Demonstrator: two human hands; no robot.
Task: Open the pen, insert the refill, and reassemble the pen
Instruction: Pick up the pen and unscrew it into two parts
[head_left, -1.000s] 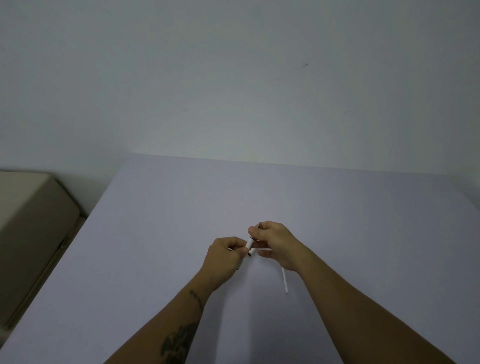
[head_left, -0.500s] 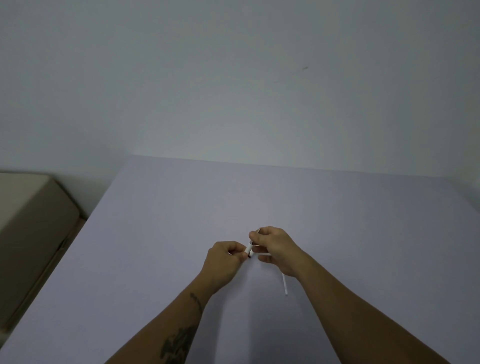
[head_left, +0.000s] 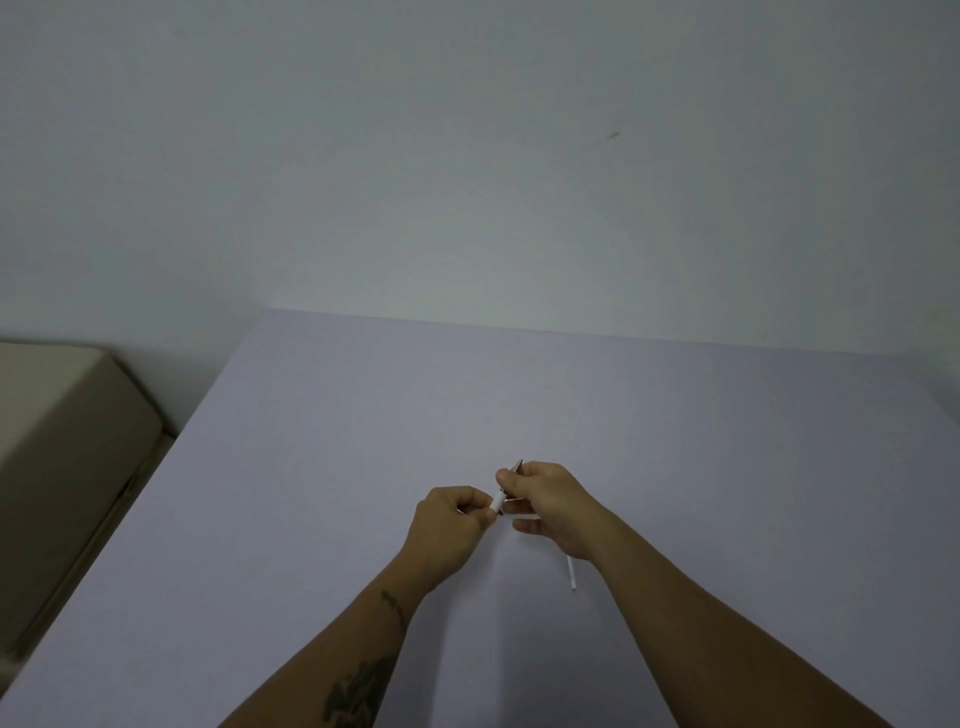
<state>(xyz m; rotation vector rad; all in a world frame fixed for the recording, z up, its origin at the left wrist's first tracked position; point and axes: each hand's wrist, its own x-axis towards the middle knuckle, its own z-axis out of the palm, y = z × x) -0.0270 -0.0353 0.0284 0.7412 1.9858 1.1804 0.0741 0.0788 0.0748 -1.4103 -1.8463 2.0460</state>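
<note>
Both hands meet over the pale violet table (head_left: 363, 441), gripping one white pen (head_left: 497, 502) between them. My left hand (head_left: 451, 519) is closed on the pen's lower white part. My right hand (head_left: 550, 501) is closed on the upper part, whose dark tip (head_left: 517, 464) sticks out above the fingers. Most of the pen is hidden inside the two fists. A thin white refill (head_left: 571, 571) lies on the table just under my right wrist, partly covered by it.
A beige box-like object (head_left: 62, 441) stands to the left, beside and below the table's left edge. A plain grey wall (head_left: 467, 156) rises right behind the table's far edge.
Both hands stay joined on the pen and have sunk slightly in the view. The grip looks the same. The refill has not moved.
</note>
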